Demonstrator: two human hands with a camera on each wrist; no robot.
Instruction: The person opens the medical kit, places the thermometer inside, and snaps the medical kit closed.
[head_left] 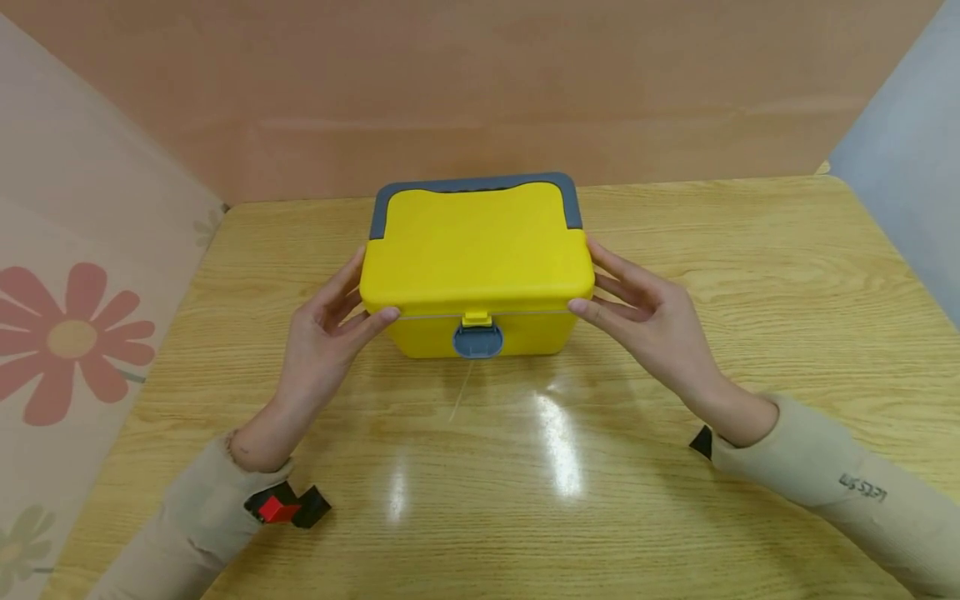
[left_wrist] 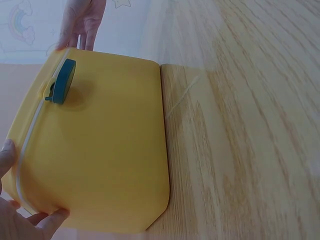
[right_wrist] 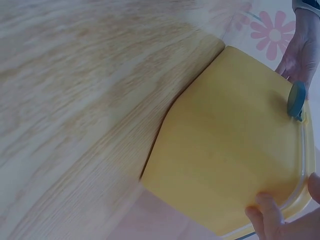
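A yellow storage box [head_left: 480,258] with a folded-down grey-blue handle [head_left: 480,182] on its lid stands on the table. On its front, the grey-blue latch [head_left: 477,342] is flipped outward, as the left wrist view also shows. The lid lies level on the box, a thin pale line [left_wrist: 31,125] marking the seam. My left hand [head_left: 318,342] grips the left front corner, thumb on the front at the lid's edge and fingers along the side. Mirroring it, my right hand [head_left: 660,325] grips the right front corner, its fingers partly hidden beside the box.
The wood-grain table [head_left: 787,333] reaches back to a peach-coloured backdrop [head_left: 480,100]. A flower-printed panel [head_left: 71,333] borders the left side and a pale wall [head_left: 907,175] the right. A thin pale strand [head_left: 461,393] lies in front of the box.
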